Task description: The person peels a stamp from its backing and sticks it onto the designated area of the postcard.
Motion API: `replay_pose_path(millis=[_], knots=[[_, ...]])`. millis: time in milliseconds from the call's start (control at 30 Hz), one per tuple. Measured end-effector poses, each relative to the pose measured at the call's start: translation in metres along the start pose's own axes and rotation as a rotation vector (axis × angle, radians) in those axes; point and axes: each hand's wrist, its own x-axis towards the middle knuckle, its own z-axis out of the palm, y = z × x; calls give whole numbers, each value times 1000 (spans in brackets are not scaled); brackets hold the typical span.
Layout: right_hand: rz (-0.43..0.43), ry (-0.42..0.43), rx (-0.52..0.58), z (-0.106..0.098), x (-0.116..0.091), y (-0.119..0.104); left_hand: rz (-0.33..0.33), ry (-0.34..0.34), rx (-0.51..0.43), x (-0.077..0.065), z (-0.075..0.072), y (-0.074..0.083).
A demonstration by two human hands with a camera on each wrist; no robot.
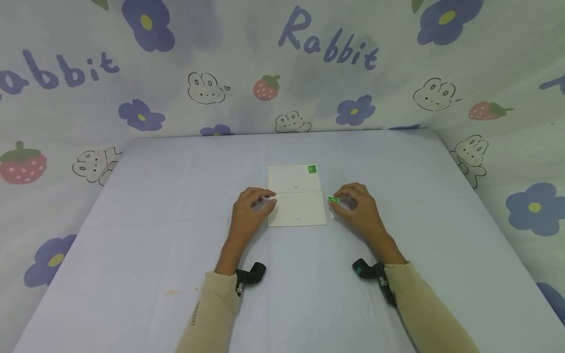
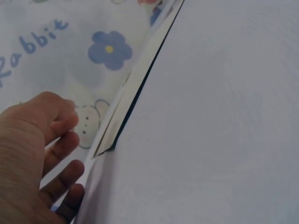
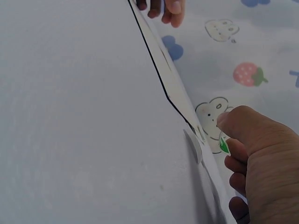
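Two cream envelopes lie one in front of the other. The back envelope [image 1: 291,177] bears a green stamp [image 1: 312,169] in its far right corner; the front envelope [image 1: 296,210] has only a small dark mark. Just right of them my right hand [image 1: 358,208] pinches another green stamp [image 1: 333,199] between thumb and index finger, seen edge-on as a green sliver [image 3: 224,145] in the right wrist view. My left hand [image 1: 250,208] is at the envelopes' left edge, thumb and fingers apart and loosely bent, holding nothing.
A curled white piece of paper [image 3: 195,145] lies on the table below my right hand. The white-covered table [image 1: 154,211] meets a patterned cloth wall [image 1: 238,59] at the back and sides. Black wrist-worn devices [image 1: 251,274] sit at both sleeves.
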Motion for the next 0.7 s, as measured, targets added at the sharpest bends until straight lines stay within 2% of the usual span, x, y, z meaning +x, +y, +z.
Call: replay_pose_path(millis=[700], knots=[[-33, 16, 33, 0, -8, -8, 0, -3, -30, -10, 1, 5]])
